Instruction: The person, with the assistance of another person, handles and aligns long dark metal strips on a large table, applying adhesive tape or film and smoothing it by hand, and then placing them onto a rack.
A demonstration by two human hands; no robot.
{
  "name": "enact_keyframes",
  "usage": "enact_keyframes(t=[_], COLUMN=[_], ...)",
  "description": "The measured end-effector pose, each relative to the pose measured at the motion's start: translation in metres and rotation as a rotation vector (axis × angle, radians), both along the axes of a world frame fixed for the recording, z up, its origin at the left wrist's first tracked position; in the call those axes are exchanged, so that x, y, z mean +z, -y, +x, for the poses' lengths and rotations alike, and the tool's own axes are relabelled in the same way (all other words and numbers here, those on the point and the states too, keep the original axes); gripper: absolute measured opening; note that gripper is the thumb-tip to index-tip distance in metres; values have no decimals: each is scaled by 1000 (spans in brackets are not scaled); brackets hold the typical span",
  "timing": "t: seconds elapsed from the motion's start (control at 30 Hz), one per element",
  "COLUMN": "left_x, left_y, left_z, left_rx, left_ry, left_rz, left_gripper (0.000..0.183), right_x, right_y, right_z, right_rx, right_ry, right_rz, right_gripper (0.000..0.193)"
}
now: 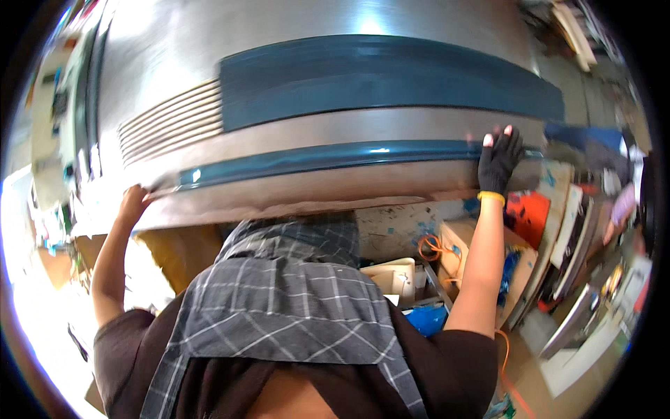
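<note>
A long, narrow, glossy dark blue strip [328,156] lies across the near part of a metal-topped table [391,124]. At its left end my bare left hand [135,201] is closed, its fingers pinching what looks like a thin pale strip [164,190] in line with the blue one. My right hand [501,162], in a black glove with bare fingertips, rests over the blue strip near its right end, fingers stretched out. Farther back lies a wide, flat dark blue sheet [391,75]. Several thin pale strips [171,122] lie side by side at that sheet's left end.
The table's near edge runs just in front of my checked apron [286,300]. Below on the right stand a cardboard box [464,241], an orange cord [434,246], a red-orange piece [528,215] and several upright boards [558,237]. A yellow-brown bundle [178,255] sits below left.
</note>
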State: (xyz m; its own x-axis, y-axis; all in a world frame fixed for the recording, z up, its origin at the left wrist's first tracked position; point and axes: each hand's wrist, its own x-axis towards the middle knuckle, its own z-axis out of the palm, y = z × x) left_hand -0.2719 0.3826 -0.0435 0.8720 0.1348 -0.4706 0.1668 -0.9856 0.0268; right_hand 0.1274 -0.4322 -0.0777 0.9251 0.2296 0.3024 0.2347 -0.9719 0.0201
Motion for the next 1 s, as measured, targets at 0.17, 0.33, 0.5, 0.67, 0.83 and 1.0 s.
enact_keyframes(t=[0.17, 0.33, 0.5, 0.67, 0.83, 1.0], left_x=[-10, -18, -16, -46, -30, -30], left_y=[-6, 29, 36, 23, 34, 32], left_z=[1, -7, -8, -20, -14, -16], left_rx=[-29, 5, 69, 108, 127, 121], left_ry=[278, 494, 680, 800, 874, 872], left_rz=[-87, -121, -256, -286, -364, -342], left_gripper=[15, 21, 23, 26, 29, 30], right_x=[-24, 5, 5, -1, 31, 56], right_y=[-231, -420, -574, -651, -590, -564], right_z=[-125, -227, -310, -350, -298, -272], right_rx=[390, 537, 675, 909, 678, 438], right_ry=[20, -219, -505, -483, -413, -669], right_rz=[118, 236, 370, 470, 667, 260], right_gripper=[87, 100, 105, 103, 38, 15])
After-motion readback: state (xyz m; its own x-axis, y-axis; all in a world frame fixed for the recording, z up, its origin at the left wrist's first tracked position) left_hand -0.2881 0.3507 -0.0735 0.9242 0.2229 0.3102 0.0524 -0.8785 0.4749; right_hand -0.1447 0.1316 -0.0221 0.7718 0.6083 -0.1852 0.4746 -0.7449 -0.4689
